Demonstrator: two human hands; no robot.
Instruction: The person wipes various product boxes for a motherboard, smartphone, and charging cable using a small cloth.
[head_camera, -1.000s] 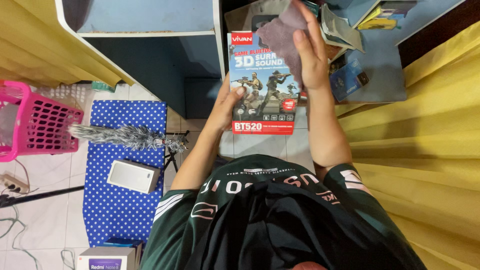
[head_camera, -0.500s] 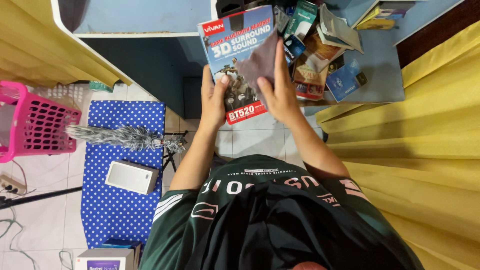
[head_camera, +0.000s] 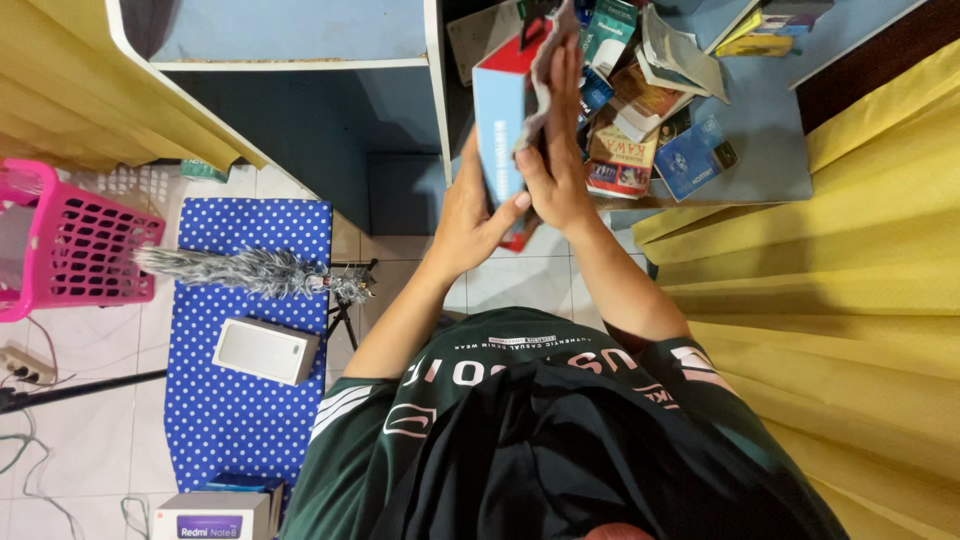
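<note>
You are turning the box (head_camera: 500, 120) edge-on since half a second ago; its long axis is now pointing away from you. Your left hand (head_camera: 470, 215) is gripping its near end, your right hand (head_camera: 555, 150) is pressing a grey cloth (head_camera: 545, 75) on its face, above the floor.

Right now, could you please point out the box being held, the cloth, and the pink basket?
Light blue box (head_camera: 497, 130), head view, on its blue side panel.
Grey cloth (head_camera: 545, 70), head view, on the fold under the right hand's fingers.
Pink basket (head_camera: 85, 245), head view, on its perforated wall.

Dark green short-sleeved shirt (head_camera: 520, 400) with white stripes, bare forearms.
</note>
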